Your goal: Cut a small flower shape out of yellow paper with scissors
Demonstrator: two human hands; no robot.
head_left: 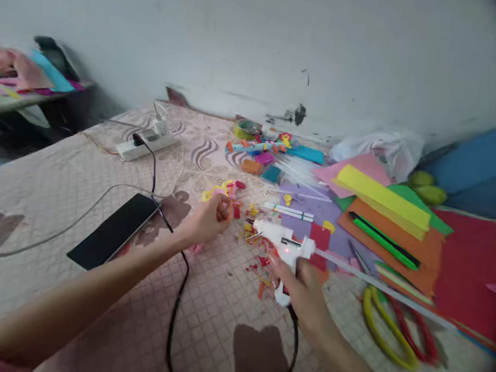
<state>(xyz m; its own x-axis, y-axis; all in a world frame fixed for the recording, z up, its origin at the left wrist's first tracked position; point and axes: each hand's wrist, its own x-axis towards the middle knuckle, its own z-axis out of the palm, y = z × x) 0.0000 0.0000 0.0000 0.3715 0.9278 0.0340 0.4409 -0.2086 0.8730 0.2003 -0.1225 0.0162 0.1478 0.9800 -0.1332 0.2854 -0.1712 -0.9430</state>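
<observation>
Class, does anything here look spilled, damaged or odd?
Small red and orange scraps lie scattered untidily on the patterned tablecloth beside the white glue gun; dark patches mar the otherwise pale wall.

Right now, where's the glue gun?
Head view, just right of centre: the white glue gun is gripped in the right hand, its nozzle pointing left toward the left hand.

Phone (111,231) is lying left of the glue gun (286,250), scissors (367,312) resting right! Power strip (147,147) is sitting behind the phone.
</observation>
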